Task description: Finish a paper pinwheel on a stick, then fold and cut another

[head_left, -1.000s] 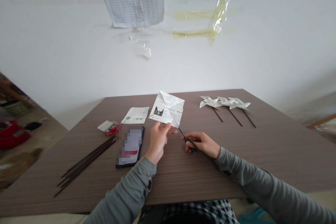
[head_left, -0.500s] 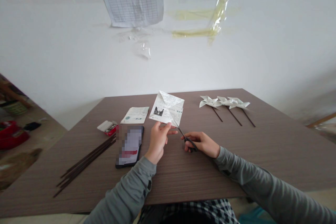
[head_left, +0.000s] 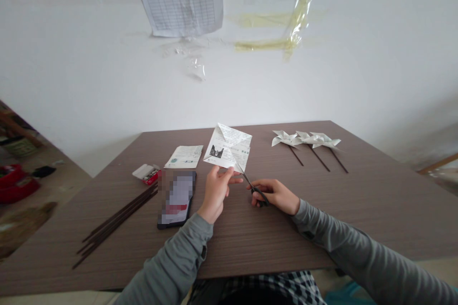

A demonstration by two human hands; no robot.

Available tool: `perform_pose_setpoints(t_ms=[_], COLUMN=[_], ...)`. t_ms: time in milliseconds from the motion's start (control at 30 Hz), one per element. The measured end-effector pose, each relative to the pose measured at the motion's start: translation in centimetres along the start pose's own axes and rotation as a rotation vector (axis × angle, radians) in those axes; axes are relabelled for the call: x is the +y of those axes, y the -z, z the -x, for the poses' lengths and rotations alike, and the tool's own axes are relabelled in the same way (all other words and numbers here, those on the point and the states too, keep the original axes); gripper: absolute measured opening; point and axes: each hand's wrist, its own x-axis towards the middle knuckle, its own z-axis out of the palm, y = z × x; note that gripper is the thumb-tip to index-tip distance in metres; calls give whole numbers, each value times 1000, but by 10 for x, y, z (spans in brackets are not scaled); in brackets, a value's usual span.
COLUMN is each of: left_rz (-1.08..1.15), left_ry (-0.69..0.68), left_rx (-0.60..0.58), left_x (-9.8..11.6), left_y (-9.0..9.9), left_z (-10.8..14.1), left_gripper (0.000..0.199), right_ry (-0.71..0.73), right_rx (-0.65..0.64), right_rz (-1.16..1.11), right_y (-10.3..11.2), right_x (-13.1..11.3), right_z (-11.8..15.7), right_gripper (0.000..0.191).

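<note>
A square of printed paper (head_left: 227, 145) with creases and a dark picture on it is pinched at its lower edge by my left hand (head_left: 217, 190). My right hand (head_left: 277, 195) is closed around the handles of dark scissors (head_left: 255, 188). The scissor blades reach up to the paper's lower right corner, close beside my left fingertips. How far the blades are parted is hard to see. On the table's right side lie three paper pinwheels (head_left: 284, 138) on dark sticks.
Left of my hands a phone (head_left: 179, 198) lies on the brown table (head_left: 286, 248). Beside it are several dark sticks (head_left: 118, 221), a small open red-and-white box (head_left: 147, 174) and more printed paper squares (head_left: 184, 157). A white wall (head_left: 236, 95) stands behind the table.
</note>
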Motion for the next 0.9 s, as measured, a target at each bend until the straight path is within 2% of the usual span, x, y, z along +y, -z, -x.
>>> perform_pose_setpoints(t_ms=[400, 567, 900], left_rz=[0, 12, 15], left_ry=[4, 9, -16], left_rx=[7, 5, -14], left_x=[0, -1, -4], left_y=[0, 0, 3], left_z=[0, -1, -1], left_gripper=[27, 20, 30], right_ry=[0, 3, 11], right_rx=[-10, -9, -7], right_rz=[13, 27, 32], right_y=[2, 2, 2], right_x=[5, 7, 6], right_z=[-1, -2, -1], right_gripper=[88, 90, 87])
